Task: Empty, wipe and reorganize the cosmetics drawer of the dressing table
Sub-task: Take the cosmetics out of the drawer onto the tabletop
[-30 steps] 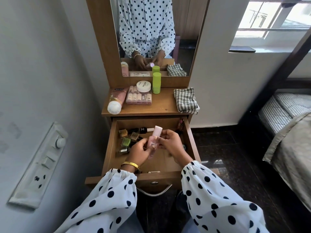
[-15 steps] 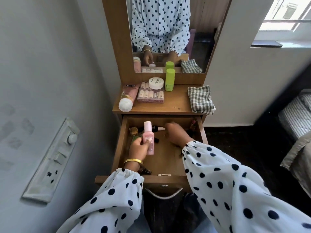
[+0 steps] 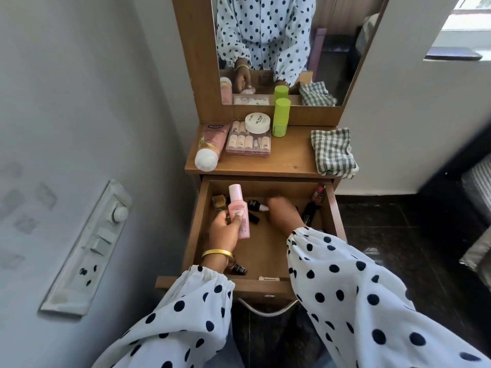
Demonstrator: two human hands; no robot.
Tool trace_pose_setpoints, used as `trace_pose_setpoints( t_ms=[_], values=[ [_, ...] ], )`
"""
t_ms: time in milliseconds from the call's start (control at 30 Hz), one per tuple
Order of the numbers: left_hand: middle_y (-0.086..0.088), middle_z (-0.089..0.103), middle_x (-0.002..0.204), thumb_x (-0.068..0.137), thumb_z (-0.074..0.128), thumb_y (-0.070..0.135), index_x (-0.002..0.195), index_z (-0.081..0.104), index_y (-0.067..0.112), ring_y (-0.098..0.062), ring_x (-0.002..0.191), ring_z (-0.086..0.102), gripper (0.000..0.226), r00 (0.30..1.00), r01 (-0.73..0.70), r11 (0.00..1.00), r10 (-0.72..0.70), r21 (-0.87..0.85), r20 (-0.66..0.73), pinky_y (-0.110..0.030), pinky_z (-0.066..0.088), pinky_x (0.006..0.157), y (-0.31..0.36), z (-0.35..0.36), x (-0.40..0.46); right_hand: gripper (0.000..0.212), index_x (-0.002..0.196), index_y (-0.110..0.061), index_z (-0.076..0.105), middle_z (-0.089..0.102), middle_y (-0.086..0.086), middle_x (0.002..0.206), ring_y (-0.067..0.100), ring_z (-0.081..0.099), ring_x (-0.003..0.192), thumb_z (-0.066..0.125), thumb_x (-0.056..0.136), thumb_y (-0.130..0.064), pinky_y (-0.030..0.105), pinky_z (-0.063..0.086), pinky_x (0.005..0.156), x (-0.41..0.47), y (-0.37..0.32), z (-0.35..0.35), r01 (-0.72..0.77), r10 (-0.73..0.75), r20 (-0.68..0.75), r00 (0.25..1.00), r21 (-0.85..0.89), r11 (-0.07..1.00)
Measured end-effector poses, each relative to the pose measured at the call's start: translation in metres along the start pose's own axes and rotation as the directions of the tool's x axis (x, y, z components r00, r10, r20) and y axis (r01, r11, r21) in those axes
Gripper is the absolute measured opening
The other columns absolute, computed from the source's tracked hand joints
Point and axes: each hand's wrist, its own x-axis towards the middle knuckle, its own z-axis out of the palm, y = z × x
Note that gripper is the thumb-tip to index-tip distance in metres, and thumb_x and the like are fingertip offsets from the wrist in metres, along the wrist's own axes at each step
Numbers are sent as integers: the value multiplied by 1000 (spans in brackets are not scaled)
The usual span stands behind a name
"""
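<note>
Nearest us the drawer (image 3: 196, 235) stands pulled open. Our left hand (image 3: 225, 232) wraps its fingers around an upright pink bottle (image 3: 239, 211) above the drawer's left side. Our right hand (image 3: 281, 211) reaches among small bottles at the back; its finger spread we cannot tell. Beyond, a checked cloth (image 3: 332, 152) lies on the tabletop (image 3: 292, 158).

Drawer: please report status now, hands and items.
Left hand grip on pink bottle, upright over drawer. Right hand reaching among small bottles at the back, grip unclear. Drawer not yet empty.
</note>
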Motion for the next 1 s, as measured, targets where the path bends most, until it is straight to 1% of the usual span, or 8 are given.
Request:
trace_pose_setpoints(
  t_ms=[167, 267, 433, 600, 733, 867, 933, 1000],
  values=[
    [-16, 60, 120, 90, 55, 23, 126, 47, 5, -29, 107, 59, 40, 1000, 11, 1000, -12, -19, -14, -36, 49, 87, 1, -3, -3, 18, 99, -2, 62, 65, 17, 102, 33, 60, 98, 53, 89, -13, 34, 47, 78, -14, 2, -6, -13, 33, -77, 996, 242, 970],
    [-15, 59, 121, 90, 54, 25, 127, 47, 7, -28, 107, 59, 42, 1000, -16, 1000, 16, 0, -8, -36, 49, 87, 1, -3, -6, 10, 77, -12, 58, 60, 4, 79, 25, 59, 83, 56, 87, -8, 27, 41, 67, -27, 4, -15, -3, 66, -152, 986, 385, 923],
    [-14, 60, 121, 90, 55, 29, 126, 49, 8, -27, 107, 59, 43, 992, -126, 992, 126, 30, -27, -31, 48, 80, 9, 1, -14, 19, 101, -10, 67, 60, -3, 87, 10, 54, 82, 58, 85, -5, 16, 40, 71, -45, -1, -39, 78, 115, -298, 948, 564, 822],
    [-15, 60, 121, 89, 56, 26, 125, 50, 7, -28, 107, 59, 41, 979, -203, 979, 203, 8, 3, -26, 48, 73, 36, 6, -15, 17, 100, -10, 67, 58, -6, 80, 7, 51, 69, 63, 85, -6, 2, 37, 55, -50, 0, -80, 155, 146, -410, 900, 615, 773],
    [-15, 60, 119, 89, 57, 24, 124, 49, 9, -27, 102, 60, 39, 970, -242, 970, 243, -33, 28, -31, 54, 72, 65, 14, -7, 5, 87, -12, 66, 49, -13, 65, 0, 42, 57, 68, 82, -11, 8, 34, 51, -44, 10, -109, 130, 234, -472, 850, 618, 775],
    [-15, 54, 128, 90, 55, 27, 127, 45, 13, -35, 102, 62, 40, 971, -224, 974, 224, -9, 88, -35, 57, 62, 90, 28, 5, 35, 60, -23, 40, 45, -8, 62, 5, 41, 56, 64, 82, -10, 6, 37, 46, -31, 15, -127, 47, 316, -490, 812, 595, 802],
    [-14, 53, 130, 91, 53, 24, 130, 45, 15, -35, 104, 60, 40, 967, -226, 974, 221, 30, 126, -40, 57, 72, 99, 37, 12, 32, 61, -19, 40, 45, -6, 63, 7, 41, 57, 61, 82, -8, 12, 31, 44, -24, 15, -130, -1, 334, -479, 812, 571, 821],
    [-12, 54, 128, 93, 50, 22, 134, 42, 16, -31, 102, 60, 42, 962, -232, 968, 213, 98, 173, -34, 56, 74, 104, 45, 14, 30, 60, -16, 39, 45, -3, 63, 14, 42, 61, 58, 81, -7, 18, 30, 47, -19, 15, -128, -23, 318, -464, 827, 538, 843]
  ],
)
